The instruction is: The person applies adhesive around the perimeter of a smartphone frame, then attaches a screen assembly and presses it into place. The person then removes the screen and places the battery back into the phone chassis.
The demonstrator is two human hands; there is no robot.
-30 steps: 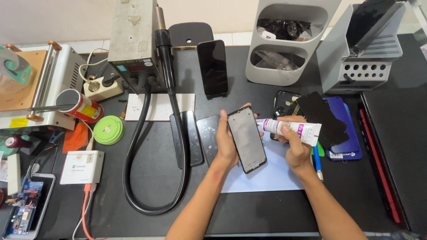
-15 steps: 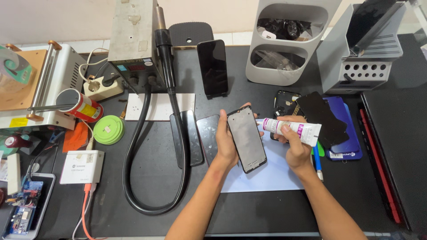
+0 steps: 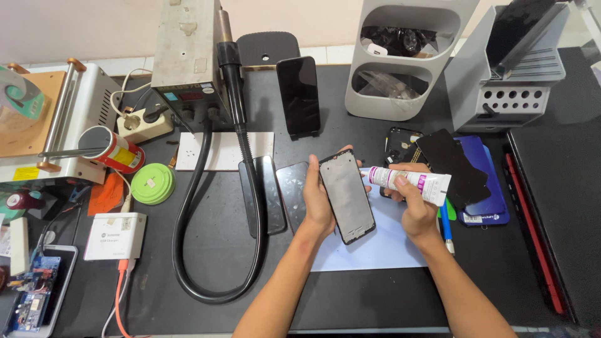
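Observation:
My left hand (image 3: 318, 201) grips a phone frame (image 3: 347, 196) with a grey inner face and black rim, held tilted over a pale blue mat (image 3: 375, 244). My right hand (image 3: 416, 206) holds a white glue tube (image 3: 410, 182) with a purple band. The tube's nozzle points left and meets the frame's upper right edge. Both forearms reach in from the bottom of the view.
A black hose (image 3: 213, 206) loops from a grey hot-air station (image 3: 186, 50). A dark phone (image 3: 299, 97) leans upright at the back. Two black panels (image 3: 270, 195) lie left of my hands, a blue phone back (image 3: 485, 181) to the right. Grey organisers (image 3: 407, 59) stand behind.

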